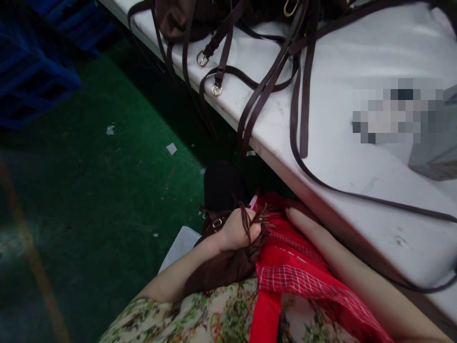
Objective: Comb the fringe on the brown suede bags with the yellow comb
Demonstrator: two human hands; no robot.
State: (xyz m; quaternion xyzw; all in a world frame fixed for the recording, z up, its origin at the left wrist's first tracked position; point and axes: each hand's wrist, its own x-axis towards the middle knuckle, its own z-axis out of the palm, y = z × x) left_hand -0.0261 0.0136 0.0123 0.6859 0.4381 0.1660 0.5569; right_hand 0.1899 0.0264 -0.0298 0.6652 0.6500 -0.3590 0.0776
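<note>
A dark brown bag with buckled straps rests on my lap. My left hand is closed around its gathered top, and thin brown tassel strands stick out past the fingers. My right hand reaches down by the red apron, under the table's edge. Its fingers are hidden, so I cannot tell what they touch.
On the white table to the right lie long brown straps with gold buckles, some hanging over its edge. Brown bags sit at the back. Blue pallets stand on the green floor at left.
</note>
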